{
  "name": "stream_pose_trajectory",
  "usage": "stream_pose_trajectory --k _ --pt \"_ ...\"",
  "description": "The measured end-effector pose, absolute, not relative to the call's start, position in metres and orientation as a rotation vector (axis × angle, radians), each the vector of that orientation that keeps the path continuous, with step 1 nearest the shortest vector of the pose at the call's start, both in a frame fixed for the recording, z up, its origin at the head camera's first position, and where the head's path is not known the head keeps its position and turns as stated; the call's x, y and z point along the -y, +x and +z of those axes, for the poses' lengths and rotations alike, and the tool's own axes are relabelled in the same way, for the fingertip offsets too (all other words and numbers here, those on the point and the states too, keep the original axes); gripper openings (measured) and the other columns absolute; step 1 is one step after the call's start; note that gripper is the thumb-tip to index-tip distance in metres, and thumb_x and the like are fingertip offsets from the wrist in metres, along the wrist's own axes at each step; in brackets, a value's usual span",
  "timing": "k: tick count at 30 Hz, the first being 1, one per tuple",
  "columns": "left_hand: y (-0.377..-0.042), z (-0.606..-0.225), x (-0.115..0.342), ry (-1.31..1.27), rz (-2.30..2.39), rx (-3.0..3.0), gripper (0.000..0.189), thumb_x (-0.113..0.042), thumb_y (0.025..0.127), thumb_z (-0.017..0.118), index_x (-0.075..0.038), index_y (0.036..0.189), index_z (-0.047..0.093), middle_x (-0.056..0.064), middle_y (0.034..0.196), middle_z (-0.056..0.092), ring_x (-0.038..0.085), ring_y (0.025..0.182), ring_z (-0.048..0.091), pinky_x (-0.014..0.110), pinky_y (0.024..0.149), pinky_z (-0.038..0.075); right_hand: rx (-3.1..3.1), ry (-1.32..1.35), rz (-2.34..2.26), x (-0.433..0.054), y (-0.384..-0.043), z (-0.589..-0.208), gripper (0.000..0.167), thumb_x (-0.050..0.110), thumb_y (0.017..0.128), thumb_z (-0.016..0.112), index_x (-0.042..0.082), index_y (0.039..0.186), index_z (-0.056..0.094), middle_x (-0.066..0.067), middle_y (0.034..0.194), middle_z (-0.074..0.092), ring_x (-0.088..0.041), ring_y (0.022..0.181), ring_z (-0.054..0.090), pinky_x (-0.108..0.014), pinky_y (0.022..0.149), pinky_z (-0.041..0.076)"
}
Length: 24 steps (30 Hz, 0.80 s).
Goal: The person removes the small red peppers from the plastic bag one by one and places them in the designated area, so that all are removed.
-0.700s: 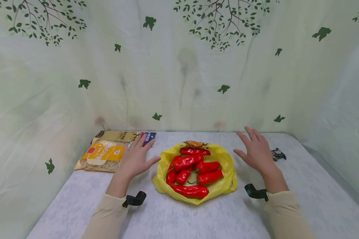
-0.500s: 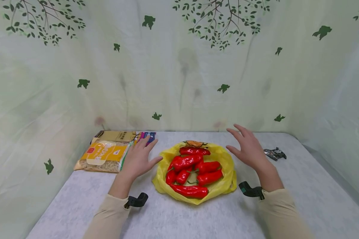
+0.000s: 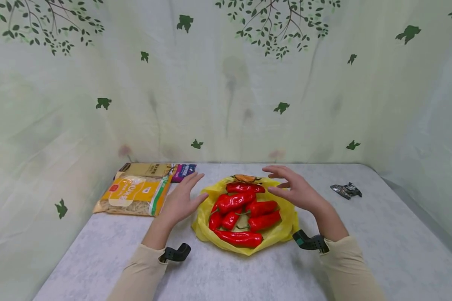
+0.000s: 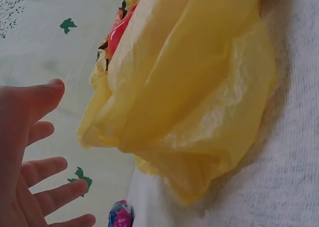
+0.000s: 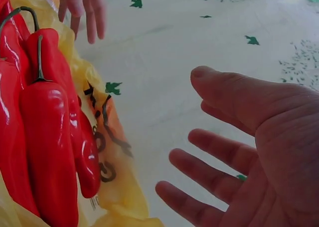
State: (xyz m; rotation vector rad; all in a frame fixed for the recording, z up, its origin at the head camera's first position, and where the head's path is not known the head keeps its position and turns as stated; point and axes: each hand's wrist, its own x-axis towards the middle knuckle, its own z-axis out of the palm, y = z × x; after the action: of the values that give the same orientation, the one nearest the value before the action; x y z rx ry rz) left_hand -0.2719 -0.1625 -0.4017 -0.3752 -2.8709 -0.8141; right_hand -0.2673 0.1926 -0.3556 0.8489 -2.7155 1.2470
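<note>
Yellow plastic bag (image 3: 202, 228) sits at the middle of the bench (image 3: 248, 278), mouth spread wide, red peppers (image 3: 236, 202) heaped inside. My left hand (image 3: 180, 202) hovers just off the bag's left side, near the orange packet (image 3: 129, 194), fingers extended, holding nothing. My right hand (image 3: 295, 189) is by the far right rim, fingers loosely bent, also empty; no contact visible in the wrist views. Judgement: if I pull unevenly, thin film could tear or fold, and the slick peppers might roll over the near rim
</note>
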Motion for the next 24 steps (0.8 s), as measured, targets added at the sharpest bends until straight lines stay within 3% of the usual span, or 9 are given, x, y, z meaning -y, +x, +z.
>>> stream_pose_trajectory --k 8,18,24 --pt "-0.275 -0.409 0.16 -0.444 -1.216 2.767 0.06 -0.035 0.096 0.065 -0.026 0.151 0.042 0.007 0.159 0.039 0.036 0.138 0.048 0.057 0.106 0.048 2.814 0.949 1.341 -0.181 -0.268 -0.36 0.054 0.018 0.093 0.07 0.012 0.144 0.051 -0.014 0.149 0.049 -0.04 0.131 0.052 -0.056 0.104 0.05" --pt "-0.277 -0.417 0.153 -0.297 -1.562 2.764 0.053 -0.034 0.099 0.059 -0.029 0.15 0.044 0.008 0.159 0.04 0.043 0.138 0.048 0.054 0.106 0.049 2.893 0.988 1.266 -0.17 -0.264 -0.369 0.048 0.019 0.093 0.07 0.013 0.138 0.057 -0.011 0.139 0.058 -0.036 0.126 0.055 -0.056 0.104 0.049" --pt "-0.278 -0.419 0.148 -0.293 -1.669 2.703 0.05 -0.029 0.101 0.058 -0.025 0.149 0.045 0.008 0.157 0.044 0.036 0.144 0.041 0.052 0.115 0.041 2.91 1.022 1.244 -0.168 -0.264 -0.375 0.046 0.017 0.092 0.072 0.012 0.135 0.06 -0.011 0.135 0.061 -0.035 0.123 0.057 -0.053 0.102 0.052"
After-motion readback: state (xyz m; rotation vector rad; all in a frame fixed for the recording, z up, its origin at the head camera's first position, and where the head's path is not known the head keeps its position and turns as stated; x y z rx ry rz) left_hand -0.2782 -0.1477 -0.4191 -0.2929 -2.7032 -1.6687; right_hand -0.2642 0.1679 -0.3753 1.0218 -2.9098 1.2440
